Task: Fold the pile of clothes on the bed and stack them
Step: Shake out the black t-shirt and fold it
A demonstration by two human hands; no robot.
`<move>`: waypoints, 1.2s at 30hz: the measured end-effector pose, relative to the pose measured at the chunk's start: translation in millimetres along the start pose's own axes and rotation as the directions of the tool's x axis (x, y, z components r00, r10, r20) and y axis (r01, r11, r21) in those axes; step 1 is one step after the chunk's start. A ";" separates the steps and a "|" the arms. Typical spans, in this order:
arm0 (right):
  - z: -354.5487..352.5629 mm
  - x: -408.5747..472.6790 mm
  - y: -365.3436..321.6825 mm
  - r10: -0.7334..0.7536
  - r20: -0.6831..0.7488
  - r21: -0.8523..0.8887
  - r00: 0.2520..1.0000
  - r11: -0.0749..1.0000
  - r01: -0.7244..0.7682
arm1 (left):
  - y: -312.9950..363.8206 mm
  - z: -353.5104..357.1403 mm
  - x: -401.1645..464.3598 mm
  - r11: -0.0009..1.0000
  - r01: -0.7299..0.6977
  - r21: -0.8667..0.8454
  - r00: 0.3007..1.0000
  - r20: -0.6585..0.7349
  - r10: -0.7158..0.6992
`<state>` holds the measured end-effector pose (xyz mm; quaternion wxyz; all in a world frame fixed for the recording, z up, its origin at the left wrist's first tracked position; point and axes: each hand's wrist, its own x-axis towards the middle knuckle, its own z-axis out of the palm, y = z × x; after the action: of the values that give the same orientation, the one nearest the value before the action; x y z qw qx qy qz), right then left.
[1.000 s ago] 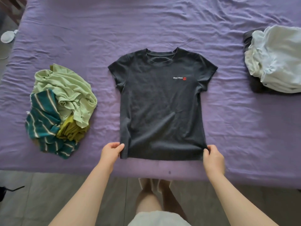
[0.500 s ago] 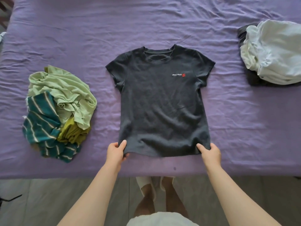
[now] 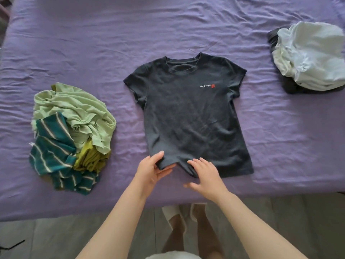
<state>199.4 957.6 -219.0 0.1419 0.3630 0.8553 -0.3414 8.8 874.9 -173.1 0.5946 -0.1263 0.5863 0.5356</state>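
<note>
At bed's near edge, left hand (image 3: 152,171) pinches the hem corner of dark t-shirt (image 3: 188,113), which lies flat mid-bed; right hand (image 3: 206,173) spread, fingers straight, resting on the hem

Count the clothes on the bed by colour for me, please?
Dark grey T-shirt, laid flat: 1
Light green: 1
Teal striped: 1
Olive: 1
Pale white-blue: 1
Dark piece beneath it: 1
Total: 6 visible; the heaps may hide more.

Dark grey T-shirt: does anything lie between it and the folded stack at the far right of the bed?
Nothing visible does. Between the dark grey T-shirt and the folded stack lies only bare purple sheet.
</note>
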 end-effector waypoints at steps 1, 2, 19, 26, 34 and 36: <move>4.3 5.0 -2.7 0.052 0.040 -0.030 0.998 0.998 -0.051 | 7.2 4.8 4.2 0.998 0.016 -0.060 1.000 0.025 -0.014; 6.0 9.0 -3.9 0.097 0.041 -0.049 0.994 0.994 -0.095 | 15.1 9.1 8.9 0.993 0.024 -0.116 0.999 0.035 -0.020; -29.5 20.1 41.1 0.100 0.034 0.072 0.994 0.992 -0.102 | 26.3 -21.0 13.8 0.940 0.095 0.326 0.897 -0.438 0.062; -66.6 52.4 30.9 0.074 0.021 -0.062 0.997 0.995 -0.072 | 28.6 34.7 37.9 0.288 -0.285 0.914 0.893 0.144 0.427; -80.3 59.1 37.9 0.106 0.667 -0.043 0.737 0.994 -0.104 | -30.8 66.3 46.3 -0.360 -0.277 0.891 0.949 0.195 -0.248; -93.1 71.1 52.5 0.099 0.516 0.030 0.851 0.991 -0.134 | -26.1 71.4 51.4 -0.254 -0.209 0.944 0.962 0.152 -0.226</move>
<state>188.1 1085.3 -211.5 0.3730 0.3147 0.7515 -0.4440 56.0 945.3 -208.3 0.5380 0.4649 0.6905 -0.1325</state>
